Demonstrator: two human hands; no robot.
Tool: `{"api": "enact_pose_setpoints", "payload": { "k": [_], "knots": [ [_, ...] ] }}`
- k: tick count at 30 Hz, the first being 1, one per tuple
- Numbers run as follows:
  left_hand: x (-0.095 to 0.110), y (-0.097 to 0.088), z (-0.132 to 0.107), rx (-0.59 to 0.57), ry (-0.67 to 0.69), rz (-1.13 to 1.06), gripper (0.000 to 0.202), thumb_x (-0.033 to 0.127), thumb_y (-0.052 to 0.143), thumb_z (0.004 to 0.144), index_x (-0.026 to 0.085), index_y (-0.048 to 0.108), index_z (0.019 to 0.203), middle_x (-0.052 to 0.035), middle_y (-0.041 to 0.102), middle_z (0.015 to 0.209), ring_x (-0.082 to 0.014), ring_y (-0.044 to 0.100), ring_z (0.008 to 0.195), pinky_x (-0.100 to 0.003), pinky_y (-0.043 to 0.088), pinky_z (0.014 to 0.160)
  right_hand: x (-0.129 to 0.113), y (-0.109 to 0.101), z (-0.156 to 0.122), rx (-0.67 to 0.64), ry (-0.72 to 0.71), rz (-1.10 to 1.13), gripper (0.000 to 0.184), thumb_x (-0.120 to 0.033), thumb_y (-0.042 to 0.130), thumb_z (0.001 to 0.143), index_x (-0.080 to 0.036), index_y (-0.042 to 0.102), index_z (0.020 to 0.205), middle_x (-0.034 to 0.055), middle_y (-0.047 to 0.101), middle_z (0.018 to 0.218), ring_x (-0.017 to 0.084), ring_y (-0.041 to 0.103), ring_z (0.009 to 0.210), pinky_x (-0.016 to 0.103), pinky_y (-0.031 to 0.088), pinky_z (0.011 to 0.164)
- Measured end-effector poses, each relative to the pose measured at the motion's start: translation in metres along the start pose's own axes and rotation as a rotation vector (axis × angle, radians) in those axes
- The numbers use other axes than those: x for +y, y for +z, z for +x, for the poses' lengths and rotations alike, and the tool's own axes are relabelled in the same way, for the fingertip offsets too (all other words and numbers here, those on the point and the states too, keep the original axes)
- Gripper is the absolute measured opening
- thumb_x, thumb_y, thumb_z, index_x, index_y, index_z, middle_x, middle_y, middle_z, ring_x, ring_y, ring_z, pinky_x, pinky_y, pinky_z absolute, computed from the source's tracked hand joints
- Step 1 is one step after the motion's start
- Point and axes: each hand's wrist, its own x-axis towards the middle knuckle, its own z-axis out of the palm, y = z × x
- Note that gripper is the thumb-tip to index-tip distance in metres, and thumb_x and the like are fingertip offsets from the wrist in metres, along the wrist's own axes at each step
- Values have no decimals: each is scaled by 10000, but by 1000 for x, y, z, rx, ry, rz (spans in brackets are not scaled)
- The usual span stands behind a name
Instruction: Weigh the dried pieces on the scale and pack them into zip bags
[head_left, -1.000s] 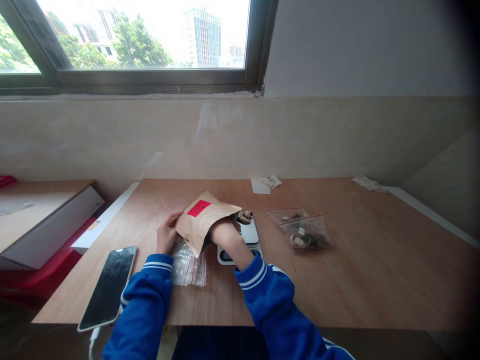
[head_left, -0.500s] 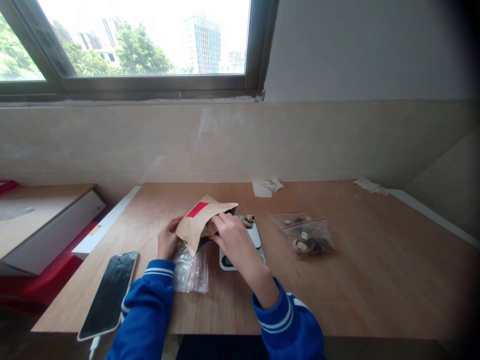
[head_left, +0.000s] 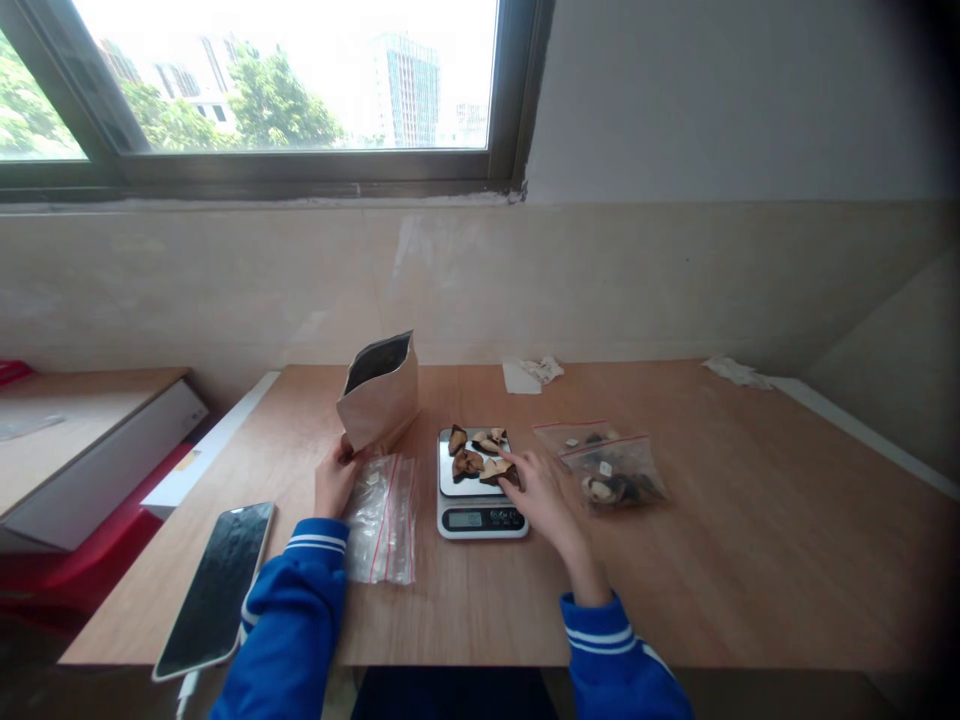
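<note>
My left hand (head_left: 337, 480) grips the bottom corner of a kraft paper pouch (head_left: 379, 395), which stands upright with its black-lined mouth open. A flat clear zip bag with red lines (head_left: 384, 520) lies just to the right of that hand. My right hand (head_left: 540, 497) rests at the right edge of a digital kitchen scale (head_left: 480, 525), its fingertips at dried mushroom slices (head_left: 471, 458) piled on the scale's steel pan. Close beyond this hand lie clear zip bags holding dried pieces (head_left: 611, 472).
A black smartphone (head_left: 216, 590) lies face up at the table's near left, with a cable at its lower end. Paper scraps (head_left: 532, 373) sit by the far wall. A white box (head_left: 97, 455) and red object stand left of the wooden table (head_left: 750, 560).
The pouch has risen and turned upright, with its mouth up. My right hand has left the pouch and moved to the scale's right side. More mushroom slices now lie on the pan.
</note>
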Motion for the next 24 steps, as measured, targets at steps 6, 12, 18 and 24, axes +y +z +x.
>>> {"api": "enact_pose_setpoints", "payload": {
  "k": [6, 12, 18, 24],
  "knots": [
    [-2, 0, 1, -29, 43, -9, 412, 475, 629, 723, 168, 661, 996, -24, 718, 870, -237, 644, 832, -287, 486, 738, -9, -11, -6, 118, -6, 84, 464, -306, 503, 858, -221, 482, 1314, 113, 571, 1232, 271, 489, 1187, 477, 359, 1015],
    [-7, 1, 1, -43, 39, -45, 388, 421, 636, 702, 180, 650, 1006, -34, 723, 921, -254, 653, 881, -320, 502, 777, -66, -69, 14, -6, -285, 509, 333, -276, 351, 954, -234, 595, 1176, 51, 619, 1194, 166, 549, 1139, 325, 420, 991],
    [-3, 1, -1, -48, 60, -122, 406, 320, 639, 681, 182, 646, 1062, -51, 716, 1022, -252, 660, 926, -332, 505, 833, -130, -70, 70, -291, -563, 261, 346, -112, 387, 895, -161, 651, 1113, 71, 658, 1158, 170, 568, 1095, 298, 411, 964],
    [-5, 2, -1, -40, 50, -114, 423, 316, 622, 679, 181, 640, 1080, -50, 721, 1009, -251, 653, 946, -336, 511, 839, -150, -68, 84, -429, -531, 140, 293, -91, 412, 860, -164, 690, 917, 27, 700, 885, 136, 618, 793, 230, 439, 715]
  ]
}}
